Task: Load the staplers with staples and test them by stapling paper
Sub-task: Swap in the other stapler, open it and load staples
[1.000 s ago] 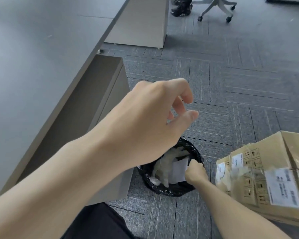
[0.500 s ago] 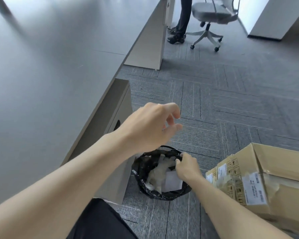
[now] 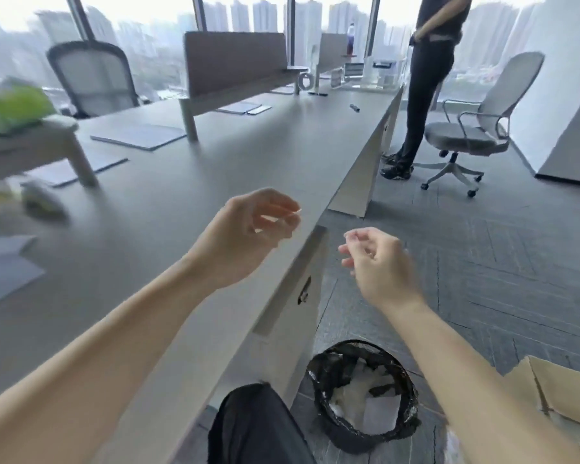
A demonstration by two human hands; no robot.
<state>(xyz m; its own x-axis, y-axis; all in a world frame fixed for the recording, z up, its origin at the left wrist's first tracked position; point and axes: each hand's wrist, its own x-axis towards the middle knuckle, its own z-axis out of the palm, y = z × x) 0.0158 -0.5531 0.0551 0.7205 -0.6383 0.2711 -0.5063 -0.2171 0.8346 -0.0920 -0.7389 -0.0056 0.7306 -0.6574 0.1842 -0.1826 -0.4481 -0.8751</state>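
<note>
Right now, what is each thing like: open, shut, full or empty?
left hand: fingers loosely curled, holding nothing.
right hand: fingers loosely curled, holding nothing.
bin: open on top, white rubbish inside.
cardboard box: flap lifted.
drawer: shut.
office chair: nobody sitting in it.

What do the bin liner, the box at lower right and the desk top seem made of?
Bin liner: thin black plastic film, glossy, crinkled over the rim.
Box: brown cardboard, matte, with a folded flap.
Desk top: probably laminate board, smooth grey with a soft sheen; core not visible.
</note>
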